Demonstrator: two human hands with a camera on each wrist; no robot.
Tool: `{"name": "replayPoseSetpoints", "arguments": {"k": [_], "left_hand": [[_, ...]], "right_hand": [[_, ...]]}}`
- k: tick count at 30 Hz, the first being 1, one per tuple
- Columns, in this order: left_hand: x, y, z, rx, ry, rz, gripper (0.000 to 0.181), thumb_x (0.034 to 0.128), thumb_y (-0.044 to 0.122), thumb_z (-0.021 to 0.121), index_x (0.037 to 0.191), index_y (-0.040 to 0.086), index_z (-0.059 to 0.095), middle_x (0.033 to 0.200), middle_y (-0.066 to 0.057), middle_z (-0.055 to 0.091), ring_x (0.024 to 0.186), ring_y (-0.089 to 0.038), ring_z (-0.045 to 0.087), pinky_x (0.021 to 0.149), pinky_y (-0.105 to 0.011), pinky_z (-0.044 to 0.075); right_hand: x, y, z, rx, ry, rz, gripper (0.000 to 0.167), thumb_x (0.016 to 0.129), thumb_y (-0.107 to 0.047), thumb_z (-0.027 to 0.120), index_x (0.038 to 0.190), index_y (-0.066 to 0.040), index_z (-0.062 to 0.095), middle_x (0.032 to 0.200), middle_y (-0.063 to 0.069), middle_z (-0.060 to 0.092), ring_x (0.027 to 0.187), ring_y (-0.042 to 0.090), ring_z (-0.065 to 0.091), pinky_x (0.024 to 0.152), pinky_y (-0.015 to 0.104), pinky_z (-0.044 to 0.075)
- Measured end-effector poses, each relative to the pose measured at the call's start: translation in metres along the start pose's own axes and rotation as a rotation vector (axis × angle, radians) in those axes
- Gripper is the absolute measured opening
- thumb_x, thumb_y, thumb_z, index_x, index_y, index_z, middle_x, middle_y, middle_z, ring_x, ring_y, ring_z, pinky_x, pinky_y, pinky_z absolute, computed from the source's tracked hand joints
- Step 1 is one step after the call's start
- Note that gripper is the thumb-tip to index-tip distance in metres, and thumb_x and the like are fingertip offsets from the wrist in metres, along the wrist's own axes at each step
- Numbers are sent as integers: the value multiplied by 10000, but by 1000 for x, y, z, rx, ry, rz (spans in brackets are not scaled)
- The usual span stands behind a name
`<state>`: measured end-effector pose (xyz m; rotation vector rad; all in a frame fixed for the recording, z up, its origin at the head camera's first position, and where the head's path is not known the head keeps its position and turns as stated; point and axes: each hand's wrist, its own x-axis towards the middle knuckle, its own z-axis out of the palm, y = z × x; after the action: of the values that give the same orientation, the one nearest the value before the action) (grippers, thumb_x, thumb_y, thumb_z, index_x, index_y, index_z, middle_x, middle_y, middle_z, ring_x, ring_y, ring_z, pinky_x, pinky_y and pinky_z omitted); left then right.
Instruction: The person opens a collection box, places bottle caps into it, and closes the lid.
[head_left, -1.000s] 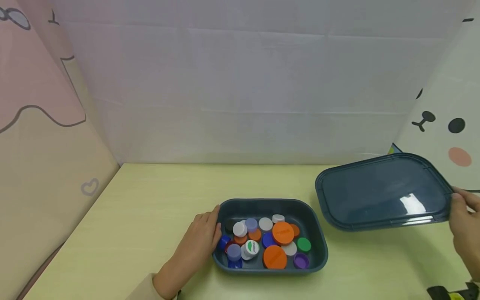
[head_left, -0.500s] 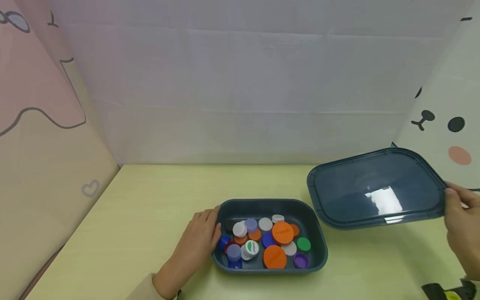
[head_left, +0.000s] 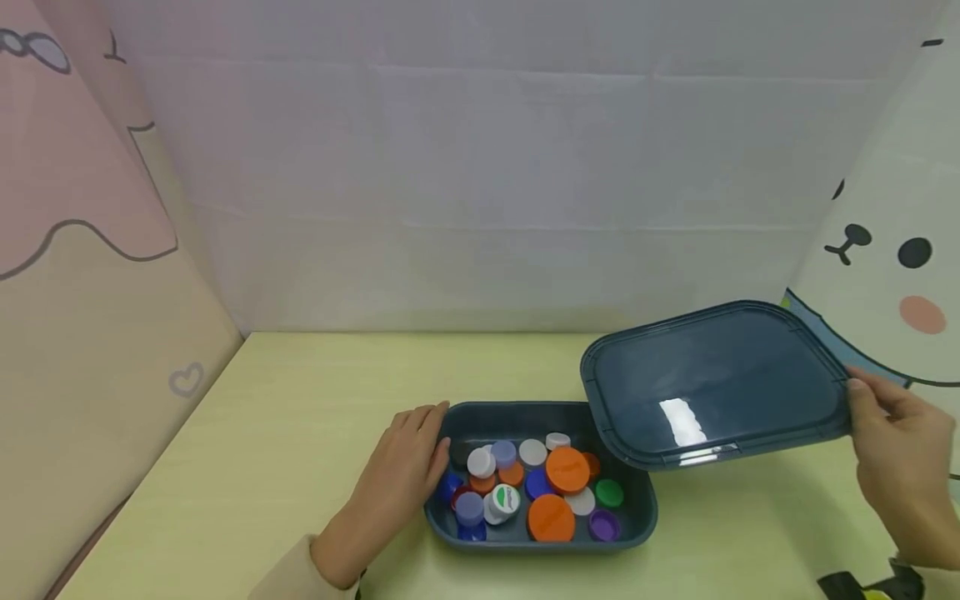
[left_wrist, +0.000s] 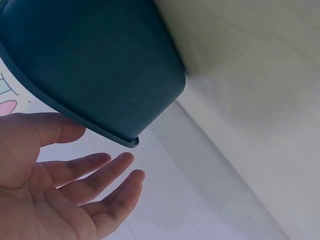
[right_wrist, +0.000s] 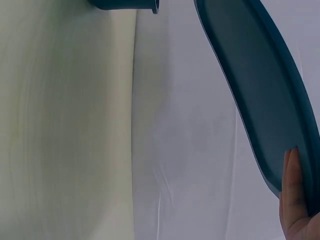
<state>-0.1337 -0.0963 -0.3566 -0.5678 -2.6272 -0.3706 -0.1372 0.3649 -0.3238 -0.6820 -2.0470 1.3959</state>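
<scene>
A dark blue-green plastic box (head_left: 517, 417) stands on the table, holding several loose bottle caps: large orange caps (head_left: 551, 518), a green cap (head_left: 609, 493), a purple cap (head_left: 604, 526), and white and blue ones. My left hand (head_left: 401, 471) rests against the box's left rim; in the left wrist view its thumb touches the rim and the other fingers are loosely extended. Pinched at its right end by my right hand (head_left: 900, 446), a matching lid (head_left: 720, 383) hangs tilted in the air. Its left end overlaps the box's back right corner in the head view.
The pale yellow-green table (head_left: 322, 383) runs back to a white cloth wall (head_left: 480, 183). Printed cartoon panels flank it, a pink and beige one (head_left: 90, 333) on the left and a white bear face (head_left: 885, 275) on the right.
My right hand has moved left with the lid, from beside the box to partly over its back right corner. The left hand and the box stay in place.
</scene>
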Motion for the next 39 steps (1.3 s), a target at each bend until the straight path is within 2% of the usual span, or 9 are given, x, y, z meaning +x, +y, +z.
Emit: {"name": "replayPoseSetpoints", "arguments": {"k": [1, 5, 8, 11, 12, 14, 22, 31, 39], "left_hand": [[1, 0, 0, 0, 2, 4, 402, 839, 175, 628, 1199, 15, 553, 1097, -104, 617, 1001, -272, 568, 862, -376, 469], [6, 2, -2, -9, -12, 9, 410, 833, 172, 633, 1205, 22, 550, 1111, -99, 615, 1017, -265, 566, 876, -374, 466], [9, 3, -4, -24, -13, 28, 411, 831, 163, 635, 1210, 30, 549, 1120, -92, 613, 1030, -256, 564, 886, -372, 463], [13, 5, -5, -38, -6, 59, 412, 830, 155, 639, 1214, 38, 547, 1130, -82, 610, 1043, -246, 560, 896, -366, 460], [14, 5, -5, -43, -3, 70, 415, 829, 153, 642, 1216, 38, 546, 1135, -80, 609, 1050, -243, 557, 902, -364, 456], [16, 7, -6, -50, 0, 91, 421, 830, 160, 644, 1221, 42, 541, 1146, -75, 605, 1064, -236, 550, 914, -359, 451], [24, 13, -7, -68, 17, 164, 463, 814, 164, 670, 1242, 57, 528, 1172, -66, 591, 1088, -221, 538, 928, -347, 445], [25, 17, -5, -60, 47, 227, 488, 804, 206, 692, 1237, 54, 528, 1174, -58, 585, 1091, -212, 538, 906, -333, 457], [26, 16, -6, -5, 77, 294, 471, 786, 150, 699, 1223, 65, 547, 1189, -61, 578, 1099, -193, 541, 870, -310, 473]], "right_hand": [[-19, -22, 4, -45, -7, 2, 386, 958, -165, 400, 1303, -2, 461, 840, -214, 452, 516, -25, 394, 394, 178, 261], [-27, -19, 10, -85, -105, -46, 414, 961, -190, 394, 1312, 26, 437, 1035, -138, 546, 636, -112, 469, 419, 144, 312], [-31, -16, 12, 53, -213, -85, 383, 951, -184, 429, 1297, -29, 483, 1076, -131, 555, 752, -175, 511, 536, 22, 396], [-33, -14, 15, 232, -324, -104, 322, 936, -167, 472, 1236, -98, 562, 976, -171, 582, 805, -149, 567, 672, 26, 440], [-34, -14, 16, 287, -357, -100, 307, 929, -161, 488, 1216, -105, 580, 908, -224, 551, 795, -136, 580, 670, 35, 447], [-38, -15, 20, 298, -391, -97, 272, 928, -172, 493, 1170, -142, 614, 900, -230, 565, 793, -125, 586, 671, 45, 455], [-51, -21, 37, 522, -539, -63, 206, 922, -122, 501, 997, -201, 676, 933, -136, 650, 827, -13, 642, 684, 131, 502], [-62, -25, 46, 532, -623, -53, 238, 939, -104, 466, 1001, -232, 656, 960, -129, 657, 850, -2, 637, 707, 136, 501], [-65, -25, 48, 520, -723, -36, 248, 958, -145, 432, 1144, -179, 593, 1040, -134, 627, 907, -1, 628, 740, 151, 501]]}}
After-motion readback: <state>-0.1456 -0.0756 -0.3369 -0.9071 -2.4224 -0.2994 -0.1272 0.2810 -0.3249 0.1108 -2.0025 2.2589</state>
